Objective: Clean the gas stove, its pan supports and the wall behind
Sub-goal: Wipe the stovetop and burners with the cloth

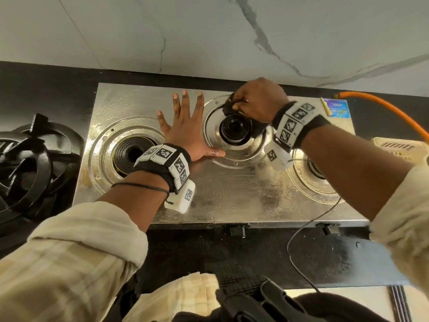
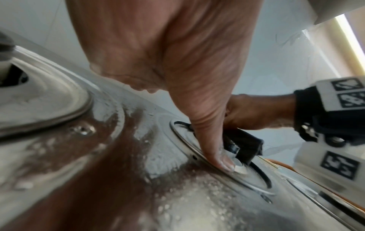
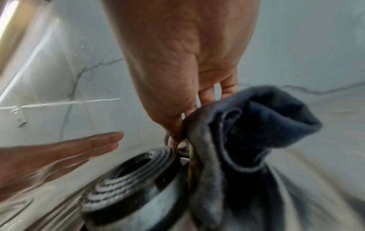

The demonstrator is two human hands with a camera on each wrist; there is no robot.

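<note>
The steel gas stove (image 1: 227, 194) lies on a black counter with its pan supports off. My left hand (image 1: 185, 126) presses flat on the stove top between the left burner (image 1: 132, 154) and the middle burner (image 1: 235, 129), fingers spread. Its thumb (image 2: 219, 154) rests on the middle burner's rim. My right hand (image 1: 257, 101) grips a dark blue cloth (image 3: 256, 128) bunched against the far side of the middle burner (image 3: 128, 175). Soapy white residue streaks the stove top (image 2: 177, 195). The white marble wall (image 1: 209, 31) rises behind.
Black pan supports (image 1: 30, 163) are stacked on the counter left of the stove. An orange gas hose (image 1: 383, 108) runs off at the back right. A cream plastic item (image 1: 394, 147) sits at the right. A thin black cable (image 1: 299, 233) trails over the front counter.
</note>
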